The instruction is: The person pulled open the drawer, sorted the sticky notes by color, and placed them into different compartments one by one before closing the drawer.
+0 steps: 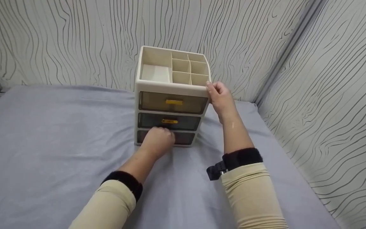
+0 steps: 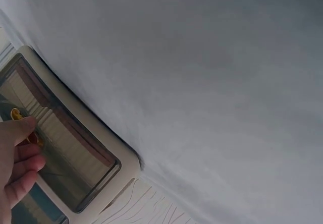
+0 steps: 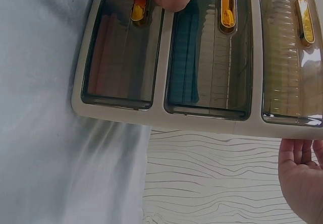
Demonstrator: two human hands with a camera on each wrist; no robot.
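A cream drawer organizer [image 1: 172, 85] stands upright with three tinted see-through drawers. The lowest drawer [image 2: 75, 148] sits flush in its frame, and my left hand [image 1: 158, 142] pinches its golden handle [image 3: 140, 11] between thumb and fingers. In the left wrist view, the thumb lies over part of that handle. My right hand [image 1: 222, 98] grips the organizer's upper right corner, thumb at the front edge and fingers at the side. The middle drawer [image 3: 207, 67] and the top drawer [image 3: 287, 82] are also pushed in, their golden handles uncovered.
The organizer's top has one large compartment [image 1: 156, 73] and several small ones. A grey cloth [image 1: 59, 152] covers the table. Behind it and to the right rise white walls [image 1: 233, 41] with a dark wood-grain pattern.
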